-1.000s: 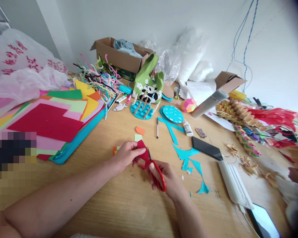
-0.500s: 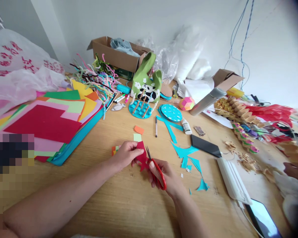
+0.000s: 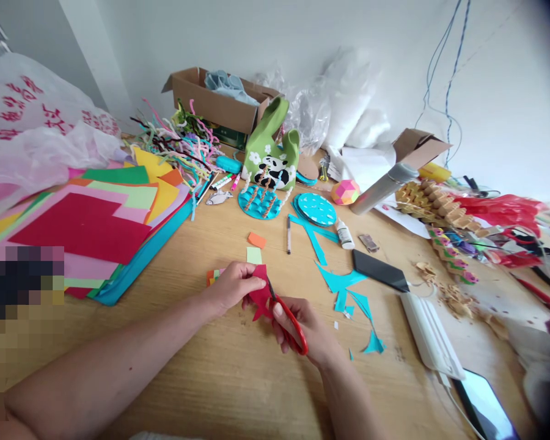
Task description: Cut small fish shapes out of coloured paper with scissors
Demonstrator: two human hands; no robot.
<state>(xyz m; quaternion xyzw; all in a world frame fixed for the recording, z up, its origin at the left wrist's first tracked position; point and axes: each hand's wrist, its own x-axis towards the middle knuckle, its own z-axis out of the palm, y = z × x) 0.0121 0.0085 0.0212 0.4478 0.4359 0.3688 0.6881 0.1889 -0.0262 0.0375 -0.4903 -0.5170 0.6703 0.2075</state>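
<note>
A red paper piece (image 3: 259,296) is pinched between thumb and fingers of the left hand (image 3: 233,286), held over the counter (image 3: 238,373). Red-handled scissors (image 3: 297,325) are gripped in the right hand (image 3: 312,325), blades set at the paper's right edge. A pale green piece (image 3: 253,255) and an orange piece (image 3: 256,239) are laid just beyond; blue scraps (image 3: 341,282) are strewn to the right.

Matt red paper piece (image 3: 260,296), glossy scissors (image 3: 288,310), smooth wooden tabletop (image 3: 238,379)
The scissors' handles look like shiny red plastic, their blades dark metal. The green panda bag (image 3: 271,137) appears to be matt, felt-like cloth, the cardboard box (image 3: 211,104) dull brown, the lettered bag (image 3: 32,104) thin crinkled plastic, the phone screen (image 3: 490,400) glassy smooth.
</note>
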